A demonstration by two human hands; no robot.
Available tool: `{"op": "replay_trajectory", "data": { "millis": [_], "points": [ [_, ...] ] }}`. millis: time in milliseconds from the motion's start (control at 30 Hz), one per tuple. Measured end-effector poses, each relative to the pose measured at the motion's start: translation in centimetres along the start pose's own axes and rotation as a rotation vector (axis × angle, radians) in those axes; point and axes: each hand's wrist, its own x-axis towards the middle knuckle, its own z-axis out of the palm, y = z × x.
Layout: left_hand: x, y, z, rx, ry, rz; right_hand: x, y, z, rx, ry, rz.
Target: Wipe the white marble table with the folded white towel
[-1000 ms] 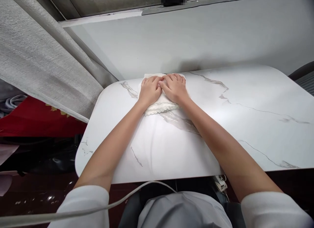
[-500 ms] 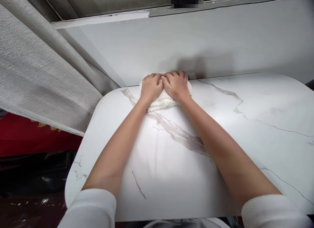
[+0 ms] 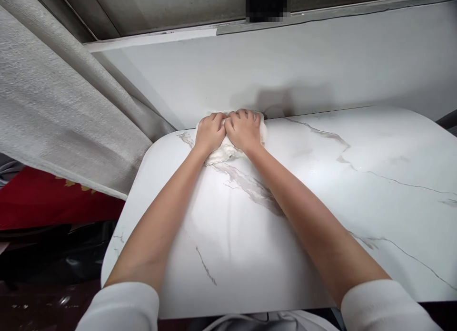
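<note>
A crumpled white cloth (image 3: 224,153) lies on the white marble-patterned table (image 3: 332,179), close to its far edge by the wall. My left hand (image 3: 210,134) is on the left part of this cloth, its fingers bent over the far side. Beside it, with the thumbs almost touching, my right hand (image 3: 244,130) grips the right part of the cloth. Both arms reach straight forward over the tabletop. Much of the cloth is hidden under the palms.
Directly behind the table rises a pale wall panel (image 3: 171,74). A grey curtain (image 3: 71,102) hangs along the left side, against the table's far left corner. Below it are a red fabric (image 3: 60,202) and dark, shiny items.
Both hands have slid the cloth slightly to the left along the table's far edge. The view has also tilted up a little.
</note>
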Motion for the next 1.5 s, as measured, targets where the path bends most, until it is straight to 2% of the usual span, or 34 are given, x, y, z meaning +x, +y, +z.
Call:
{"op": "replay_trajectory", "data": {
  "millis": [167,367,633,833,1167,1300,1500],
  "points": [
    [-1.7,-0.7,-0.7,0.017,0.006,-0.005,-1.3,-1.2,-0.2,0.005,-0.021,-0.046],
    [-5.3,0.0,-2.0,0.056,-0.042,0.001,-4.7,-2.3,-1.5,0.023,-0.053,-0.077],
    [-13.7,1.1,-4.8,0.146,-0.15,0.049,-12.2,-4.6,-3.7,-0.027,-0.171,-0.178],
    [-19.7,1.0,-7.3,0.168,-0.217,0.085,-17.3,-7.2,-5.2,0.082,-0.244,-0.203],
    [-29.4,1.7,-10.1,0.179,-0.136,0.056,-24.8,-10.3,-7.9,0.334,-0.321,-0.309],
    [-31.4,0.9,-11.4,0.154,-0.14,0.036,-26.1,-12.0,-8.2,0.432,-0.365,-0.326],
    [-32.0,-2.7,-13.4,0.097,-0.162,-0.04,-25.5,-15.4,-6.9,0.525,-0.378,-0.317]
  ]
}}
